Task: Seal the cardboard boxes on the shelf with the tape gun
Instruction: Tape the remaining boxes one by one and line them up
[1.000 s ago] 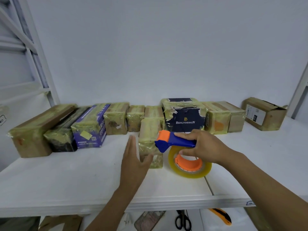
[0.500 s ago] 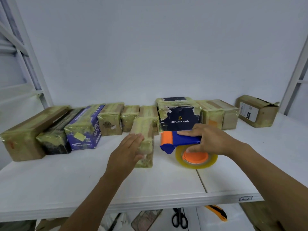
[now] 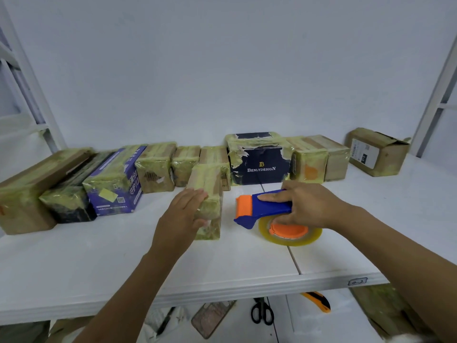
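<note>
A narrow cardboard box (image 3: 210, 189), wrapped in yellowish tape, stands out in front of the row on the white shelf (image 3: 99, 256). My left hand (image 3: 181, 216) holds its near left end, fingers over the top edge and thumb against the front face. My right hand (image 3: 309, 206) grips the blue and orange tape gun (image 3: 257, 209), which sits just right of the box with its clear tape roll (image 3: 291, 232) near the shelf surface. A gap separates the gun's orange nose from the box.
Several taped boxes line the back wall, among them a purple box (image 3: 116, 184), a dark Benlydesign box (image 3: 259, 162) and a plain carton (image 3: 378, 151) at far right. Below the shelf edge lie scissors (image 3: 262, 311), a yellow cutter (image 3: 319, 300) and a phone (image 3: 212, 318).
My left hand went from hovering open beside the narrow box to holding its near end. The tape gun stayed just right of the box in my right hand.
</note>
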